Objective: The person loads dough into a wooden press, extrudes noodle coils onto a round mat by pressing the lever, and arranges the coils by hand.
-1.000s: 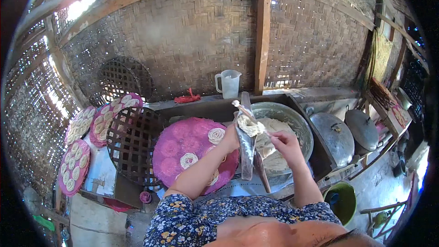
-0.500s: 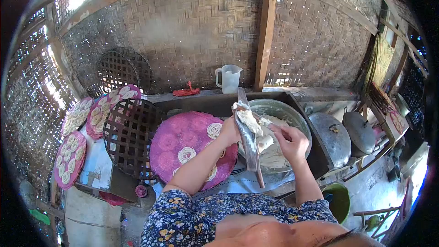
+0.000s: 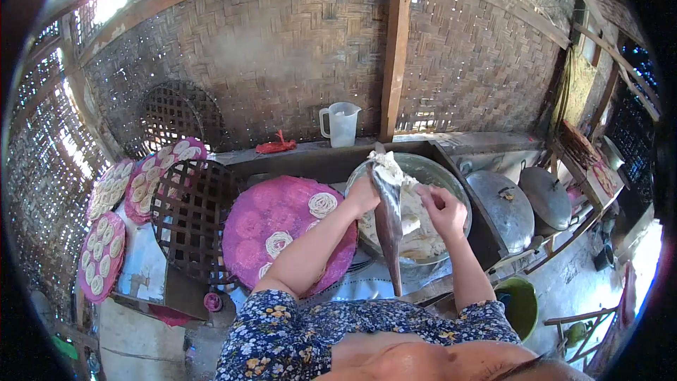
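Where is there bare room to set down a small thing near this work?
The wall ledge looks bare right of the wooden post, behind the metal lids; a narrower gap lies between the red bundle and the jug. Over the basin it is crowded: left hand, right hand, wooden tool and dough.

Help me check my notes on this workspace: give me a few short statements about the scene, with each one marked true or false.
1. The left hand grips a long dark tool. True.
2. The right hand rests on the pink round mat. False: it is raised over the basin, its fingertips near the tool.
3. A pale lumpy mixture clings near the tool's far end. True.
4. The pitcher lies on its side. False: it stands upright.
5. A crumpled red item lies to the left of the pitcher. True.
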`<state>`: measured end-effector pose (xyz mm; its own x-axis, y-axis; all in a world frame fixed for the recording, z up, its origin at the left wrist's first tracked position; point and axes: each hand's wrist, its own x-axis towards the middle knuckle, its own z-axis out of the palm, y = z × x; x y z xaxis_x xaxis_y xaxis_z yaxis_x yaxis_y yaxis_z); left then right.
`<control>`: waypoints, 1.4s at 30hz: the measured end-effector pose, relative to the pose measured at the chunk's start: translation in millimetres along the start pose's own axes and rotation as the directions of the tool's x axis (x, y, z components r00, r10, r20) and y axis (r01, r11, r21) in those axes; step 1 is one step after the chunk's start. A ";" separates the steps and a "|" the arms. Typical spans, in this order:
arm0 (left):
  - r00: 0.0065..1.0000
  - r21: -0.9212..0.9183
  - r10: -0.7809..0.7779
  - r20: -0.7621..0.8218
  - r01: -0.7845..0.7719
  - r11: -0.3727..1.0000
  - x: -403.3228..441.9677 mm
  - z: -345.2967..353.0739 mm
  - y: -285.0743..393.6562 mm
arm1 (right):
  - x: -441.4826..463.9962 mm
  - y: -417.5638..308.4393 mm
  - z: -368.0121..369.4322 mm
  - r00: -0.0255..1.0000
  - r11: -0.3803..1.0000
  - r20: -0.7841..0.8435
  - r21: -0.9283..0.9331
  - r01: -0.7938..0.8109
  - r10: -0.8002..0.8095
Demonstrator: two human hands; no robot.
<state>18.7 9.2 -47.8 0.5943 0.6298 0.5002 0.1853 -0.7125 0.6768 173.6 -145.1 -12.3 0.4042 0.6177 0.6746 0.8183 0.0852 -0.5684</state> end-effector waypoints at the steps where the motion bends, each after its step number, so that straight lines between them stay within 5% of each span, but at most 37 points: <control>1: 0.995 0.092 -0.054 0.079 0.047 0.995 4.9 -1.3 -4.3 | -3.4 -0.2 -3.0 0.999 0.999 0.004 -0.021 0.032 -0.032; 3: 0.955 0.283 -0.192 0.224 0.125 0.951 10.6 -9.5 -15.5 | -12.6 6.7 -6.2 0.996 0.996 0.011 -0.024 0.089 -0.089; 5: 0.924 -0.078 -0.359 0.134 0.371 0.925 6.6 -9.1 -24.6 | -19.5 21.4 -14.8 0.973 0.963 0.222 0.238 -0.123 0.069; 7: 0.879 -0.567 -0.459 0.130 0.446 0.693 -0.7 -20.2 -7.6 | -26.5 33.4 -24.8 0.902 0.827 0.415 0.460 -0.323 0.121; 10: 0.880 -0.763 -0.371 0.296 0.451 0.463 3.7 -20.2 -21.3 | -17.2 56.8 -18.4 0.946 0.919 0.238 0.276 -0.281 0.218; 12: 0.834 -0.784 -0.383 0.397 0.525 0.332 -3.6 -27.5 13.7 | -3.0 18.5 -25.8 0.939 0.952 0.159 -0.083 -0.295 0.305; 14: 0.913 -0.743 -0.300 0.275 0.400 0.537 -6.9 -23.5 23.8 | -9.6 21.6 -15.8 0.974 0.983 0.137 -0.034 -0.178 0.181; 18: 0.957 -0.614 -0.256 0.135 0.284 0.737 -22.4 -49.6 19.1 | -36.9 41.5 -29.5 0.888 0.852 0.439 0.403 -0.333 0.139; 22: 0.957 -0.697 -0.289 -0.018 0.196 0.690 -54.6 -110.1 26.4 | -59.9 50.0 -79.1 0.828 0.807 0.425 0.299 -0.509 0.364; 25: 0.942 -0.756 -0.300 -0.152 0.085 0.648 -79.1 -154.5 40.0 | -94.1 75.3 -111.3 0.681 0.765 0.594 0.164 -0.623 0.428; 28: 0.881 -0.747 -0.335 -0.334 -0.031 0.665 -105.3 -186.4 65.1 | -125.9 66.9 -108.9 0.632 0.701 0.661 0.220 -0.678 0.404; 29: 0.879 -0.782 -0.288 -0.381 -0.140 0.607 -115.9 -196.5 58.5 | -136.0 72.6 -108.6 0.518 0.690 0.727 0.085 -0.719 0.450; 32: 0.881 -0.791 -0.213 -0.423 -0.244 0.561 -135.1 -205.0 75.3 | -172.4 92.4 -85.9 0.437 0.832 0.811 -0.107 -0.544 0.390; 35: 0.903 -0.812 -0.147 -0.403 -0.278 0.514 -148.5 -208.6 80.2 | -186.4 77.5 -62.0 0.486 0.863 0.720 -0.474 -0.176 0.495; 42: 0.908 -0.803 -0.130 -0.398 -0.277 0.527 -164.5 -206.4 92.2 | -201.7 82.0 -41.8 0.460 0.856 0.741 -0.509 -0.091 0.489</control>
<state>-223.6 -96.2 43.8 0.2044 0.7874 0.5815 -0.6954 -0.3013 0.6524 176.3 -295.3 -175.3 0.2840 0.9051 -0.3164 0.8718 -0.3811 -0.3079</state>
